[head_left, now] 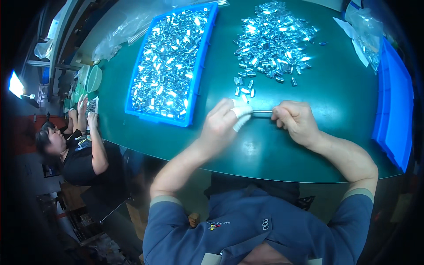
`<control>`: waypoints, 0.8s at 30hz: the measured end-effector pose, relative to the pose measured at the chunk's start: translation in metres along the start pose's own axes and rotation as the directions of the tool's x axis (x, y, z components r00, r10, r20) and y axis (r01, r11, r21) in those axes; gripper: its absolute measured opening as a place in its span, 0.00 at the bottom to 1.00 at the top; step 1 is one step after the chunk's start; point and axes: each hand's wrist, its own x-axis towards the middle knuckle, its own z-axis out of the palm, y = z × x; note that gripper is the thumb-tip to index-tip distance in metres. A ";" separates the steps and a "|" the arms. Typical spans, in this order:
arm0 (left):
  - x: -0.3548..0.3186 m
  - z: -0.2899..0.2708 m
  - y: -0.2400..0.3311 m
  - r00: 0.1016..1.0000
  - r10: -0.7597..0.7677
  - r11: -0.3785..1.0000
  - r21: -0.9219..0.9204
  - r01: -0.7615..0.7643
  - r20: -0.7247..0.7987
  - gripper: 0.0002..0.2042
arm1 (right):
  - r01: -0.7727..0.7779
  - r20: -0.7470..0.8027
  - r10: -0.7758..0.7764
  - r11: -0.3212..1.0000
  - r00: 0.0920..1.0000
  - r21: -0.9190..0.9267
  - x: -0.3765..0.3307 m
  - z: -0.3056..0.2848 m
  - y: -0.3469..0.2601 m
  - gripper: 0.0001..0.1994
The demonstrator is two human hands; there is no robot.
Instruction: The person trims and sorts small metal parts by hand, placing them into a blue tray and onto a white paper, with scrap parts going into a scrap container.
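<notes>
A thin metal rod (263, 113) stretches between my two hands, above the near part of the green table. My right hand (297, 121) is closed, its thumb and fingers pinching the rod's right end. My left hand (218, 123), with white coverings on some fingers, is closed where the rod's other end meets it; whatever else it grips is hidden. Just beyond my left fingers lie several loose short metal pieces (252, 92). Farther back spreads a heap of the same shiny pieces (271, 42). A blue tray (157, 119) full of small metal pieces stands to the left.
Another blue tray (393, 106) leans at the table's right edge. Clear plastic bags (119, 33) lie at the back left, more plastic (366, 28) at the back right. At far left a co-worker (81, 154) sits by a pale green bowl (94, 78).
</notes>
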 end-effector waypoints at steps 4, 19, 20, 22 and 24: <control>0.010 -0.039 -0.012 0.990 -0.042 0.977 0.201 0.068 -0.134 0.11 | -0.124 -0.003 0.125 0.986 0.992 0.108 0.001 -0.002 0.005 0.18; 0.038 -0.059 -0.038 0.989 -0.138 0.943 0.298 0.150 -0.060 0.14 | -0.081 -0.002 0.081 0.993 0.997 0.091 0.000 -0.004 0.003 0.18; 0.037 -0.049 -0.033 0.993 -0.117 0.954 0.279 0.105 0.024 0.15 | -0.077 0.009 0.077 0.990 0.997 0.114 0.001 -0.004 0.002 0.18; 0.037 -0.028 -0.030 0.986 -0.142 0.943 0.316 0.106 0.092 0.17 | -0.068 -0.004 0.069 0.992 0.998 0.107 0.001 -0.004 0.004 0.18; 0.037 -0.019 -0.034 0.977 -0.149 0.940 0.329 0.092 0.152 0.19 | -0.062 -0.020 0.064 0.993 0.998 0.104 0.002 -0.003 0.003 0.17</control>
